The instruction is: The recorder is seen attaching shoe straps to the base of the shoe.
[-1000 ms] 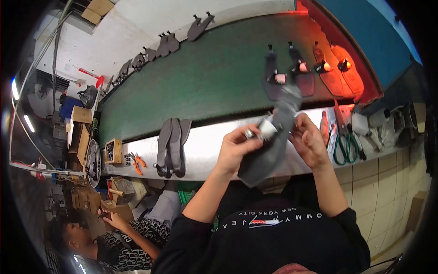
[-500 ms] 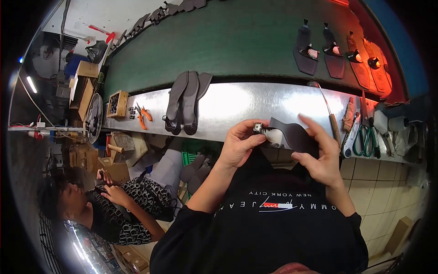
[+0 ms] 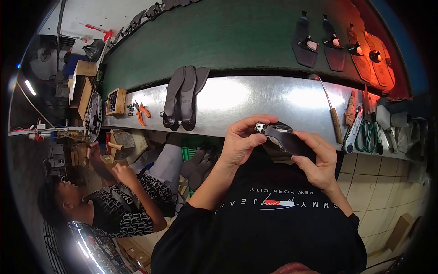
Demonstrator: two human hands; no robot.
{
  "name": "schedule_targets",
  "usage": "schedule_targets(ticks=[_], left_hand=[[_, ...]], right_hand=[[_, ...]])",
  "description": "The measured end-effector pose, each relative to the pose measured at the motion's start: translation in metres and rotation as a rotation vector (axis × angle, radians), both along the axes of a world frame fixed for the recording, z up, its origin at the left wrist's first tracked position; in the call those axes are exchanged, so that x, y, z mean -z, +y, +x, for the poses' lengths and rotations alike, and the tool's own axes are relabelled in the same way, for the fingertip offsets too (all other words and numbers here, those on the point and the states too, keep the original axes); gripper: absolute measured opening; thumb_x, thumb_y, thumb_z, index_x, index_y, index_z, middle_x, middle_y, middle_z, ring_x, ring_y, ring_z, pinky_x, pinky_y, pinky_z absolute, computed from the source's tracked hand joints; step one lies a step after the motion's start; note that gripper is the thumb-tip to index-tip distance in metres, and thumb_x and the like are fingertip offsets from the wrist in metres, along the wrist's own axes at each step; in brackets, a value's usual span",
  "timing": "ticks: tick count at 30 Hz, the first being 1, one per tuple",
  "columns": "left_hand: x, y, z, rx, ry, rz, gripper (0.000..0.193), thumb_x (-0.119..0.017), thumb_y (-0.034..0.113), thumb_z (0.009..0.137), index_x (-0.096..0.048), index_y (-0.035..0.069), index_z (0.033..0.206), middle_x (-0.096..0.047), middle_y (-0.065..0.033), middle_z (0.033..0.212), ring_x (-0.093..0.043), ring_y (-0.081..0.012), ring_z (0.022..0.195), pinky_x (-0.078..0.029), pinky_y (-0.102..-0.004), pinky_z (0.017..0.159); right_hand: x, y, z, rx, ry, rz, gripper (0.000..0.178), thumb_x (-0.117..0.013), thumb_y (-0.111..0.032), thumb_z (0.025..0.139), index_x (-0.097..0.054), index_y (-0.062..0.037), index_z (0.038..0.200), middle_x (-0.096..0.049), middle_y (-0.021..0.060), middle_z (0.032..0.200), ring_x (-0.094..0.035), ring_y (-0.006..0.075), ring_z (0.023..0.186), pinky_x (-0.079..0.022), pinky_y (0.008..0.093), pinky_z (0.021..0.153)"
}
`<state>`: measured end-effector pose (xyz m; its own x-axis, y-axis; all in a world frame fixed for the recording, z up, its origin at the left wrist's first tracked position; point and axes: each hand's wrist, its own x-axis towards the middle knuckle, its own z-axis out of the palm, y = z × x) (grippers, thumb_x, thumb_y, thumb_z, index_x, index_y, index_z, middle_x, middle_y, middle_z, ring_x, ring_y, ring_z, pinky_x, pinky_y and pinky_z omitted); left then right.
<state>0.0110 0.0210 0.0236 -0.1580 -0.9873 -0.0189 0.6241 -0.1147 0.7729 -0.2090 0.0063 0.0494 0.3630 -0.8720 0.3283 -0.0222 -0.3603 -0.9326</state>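
In front of my chest I hold a dark brown sandal [image 3: 292, 140] between both hands. My left hand [image 3: 244, 140] pinches its strap end, where a small shiny silver ornament [image 3: 260, 127] shows between thumb and fingers. A glossy dark strap arches beside the ornament. On the sole's other end, my right hand [image 3: 318, 160] closes with thumb and fingertips; the palm side hides part of the sole. Several matching dark soles [image 3: 187, 96] lie together on the metal bench ledge [image 3: 237, 98], to the left of my hands.
Orange-handled pliers [image 3: 141, 113] and a wooden box [image 3: 116, 101] of small parts sit left. An awl [image 3: 335, 118], green-handled scissors [image 3: 366, 137] and a cutter [image 3: 353, 132] lie right. Sandals [image 3: 306, 45] rest on the green belt [image 3: 219, 41]. A co-worker [image 3: 123, 196] sits at lower left.
The sandal's sole has tipped down flatter against the strap, and my right fingers have closed onto it. The co-worker's hands have moved apart, one raised. The view has shifted slightly.
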Motion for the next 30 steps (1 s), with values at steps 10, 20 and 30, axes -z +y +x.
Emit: schedule_targets(ticks=[10,20,30], left_hand=[[0.000,-0.001,-0.002,-0.009,-0.028,-0.048,0.032,-0.068,-0.005,0.076,-0.064,-0.001,0.107,-0.060,-0.0174,0.119,-0.059,-0.0214,0.108,-0.050,-0.0327,0.092],[-0.001,-0.001,0.000,-0.010,-0.081,-0.030,0.034,-0.068,-0.008,0.074,-0.065,-0.002,0.107,-0.061,-0.0173,0.118,-0.061,-0.0210,0.105,-0.050,-0.0314,0.091],[-0.003,0.001,0.001,-0.049,-0.273,-0.133,0.036,-0.066,-0.009,0.074,-0.065,-0.003,0.110,-0.061,-0.0179,0.119,-0.060,-0.0221,0.106,-0.050,-0.0293,0.088]], right_hand=[[0.004,0.000,0.000,-0.014,-0.009,0.011,0.045,-0.070,0.001,0.068,-0.064,-0.0007,0.112,-0.067,0.0134,0.094,-0.063,0.0217,0.081,-0.048,0.0286,0.074],[0.003,-0.001,-0.001,-0.020,0.006,0.003,0.045,-0.070,0.002,0.067,-0.064,-0.0015,0.112,-0.067,0.0125,0.092,-0.063,0.0209,0.080,-0.048,0.0279,0.073],[-0.011,-0.005,-0.002,-0.018,0.158,-0.106,0.046,-0.071,0.001,0.066,-0.065,-0.0026,0.111,-0.064,0.0118,0.084,-0.062,0.0233,0.072,-0.048,0.0303,0.066]])
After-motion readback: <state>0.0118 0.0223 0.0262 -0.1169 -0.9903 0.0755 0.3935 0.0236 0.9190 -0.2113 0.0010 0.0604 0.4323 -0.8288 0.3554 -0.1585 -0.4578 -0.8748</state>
